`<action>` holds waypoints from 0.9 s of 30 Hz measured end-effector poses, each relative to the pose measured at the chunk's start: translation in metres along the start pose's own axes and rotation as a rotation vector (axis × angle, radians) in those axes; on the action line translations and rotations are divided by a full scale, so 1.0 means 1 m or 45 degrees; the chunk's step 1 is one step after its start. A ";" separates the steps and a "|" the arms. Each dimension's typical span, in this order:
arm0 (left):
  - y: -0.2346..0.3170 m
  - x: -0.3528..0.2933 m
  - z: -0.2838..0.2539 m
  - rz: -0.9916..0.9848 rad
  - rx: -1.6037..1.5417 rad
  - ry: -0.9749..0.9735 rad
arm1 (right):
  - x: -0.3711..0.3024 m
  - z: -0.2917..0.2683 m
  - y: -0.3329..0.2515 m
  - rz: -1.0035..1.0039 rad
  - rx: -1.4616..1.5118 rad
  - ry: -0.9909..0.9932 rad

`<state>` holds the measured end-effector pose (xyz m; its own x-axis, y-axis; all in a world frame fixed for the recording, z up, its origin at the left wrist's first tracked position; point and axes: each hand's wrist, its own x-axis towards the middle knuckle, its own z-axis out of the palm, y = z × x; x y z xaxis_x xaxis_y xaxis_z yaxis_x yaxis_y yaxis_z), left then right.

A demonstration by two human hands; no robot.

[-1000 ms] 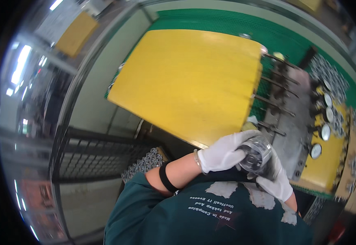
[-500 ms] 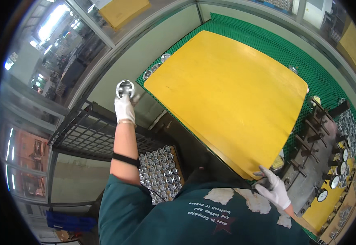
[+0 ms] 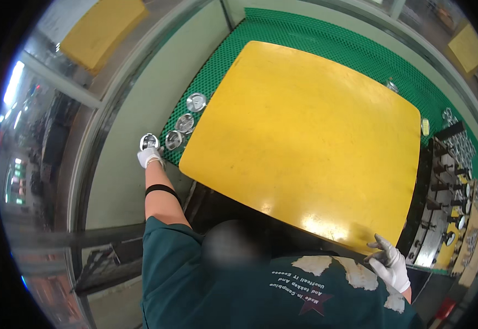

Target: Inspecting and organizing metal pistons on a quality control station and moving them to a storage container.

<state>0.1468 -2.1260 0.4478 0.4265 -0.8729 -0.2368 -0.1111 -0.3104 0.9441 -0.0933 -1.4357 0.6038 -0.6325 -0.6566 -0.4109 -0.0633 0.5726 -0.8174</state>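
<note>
"Green-mesh table fills the middle of my remote view, a broad yellow board lying across it, with a pale wall along its left side. Where do you see the left hand?"

"Far left of the frame, at the end of an outstretched arm banded in black. I have the white-gloved left hand clamped on the lower edge of a shiny round metal part, just beside the table's left edge."

"And near it?"

"Three similar metal pieces rest in a slanting row on the mesh, between that hand and the board: a nearest piece, a middle piece and a farthest piece."

"The right hand?"

"Lower right, white-gloved with greyed fingers, near the board's close corner and well apart from the left. I see the right hand with its fingers parted and partly curled; whether they touch the board, I cannot tell from here."

"Beyond it?"

"At the right edge, a metal fixture with dark clamps, a line of round dial gauges and, above them, a heap of small metal parts."
</note>
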 end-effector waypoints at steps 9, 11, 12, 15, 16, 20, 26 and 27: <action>-0.016 0.023 0.007 -0.135 0.524 -0.341 | -0.003 0.022 -0.015 -0.002 -0.089 0.077; -0.015 -0.004 -0.012 -0.171 0.161 -0.353 | -0.007 0.015 -0.021 -0.045 -0.273 0.028; -0.024 0.003 -0.016 -0.173 -0.041 -0.431 | -0.008 0.012 -0.024 -0.057 -0.229 0.037; -0.014 -0.062 -0.016 0.021 0.228 -0.397 | -0.010 0.002 -0.009 -0.202 -0.214 0.105; -0.007 -0.091 -0.018 0.045 0.374 -0.474 | -0.015 -0.002 0.004 -0.216 -0.218 0.118; -0.022 -0.200 -0.045 0.336 0.529 -0.477 | -0.031 -0.028 0.043 -0.185 -0.182 0.066; -0.085 -0.282 -0.113 0.224 0.056 -0.578 | -0.089 -0.068 0.109 -0.188 -0.048 0.029; -0.092 -0.322 -0.115 0.118 0.053 -0.652 | -0.099 -0.075 0.126 -0.209 0.010 0.070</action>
<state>0.1229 -1.7735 0.4638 -0.0793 -0.9664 -0.2444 -0.1674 -0.2288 0.9590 -0.0968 -1.2618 0.5714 -0.6553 -0.7131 -0.2492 -0.1635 0.4559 -0.8749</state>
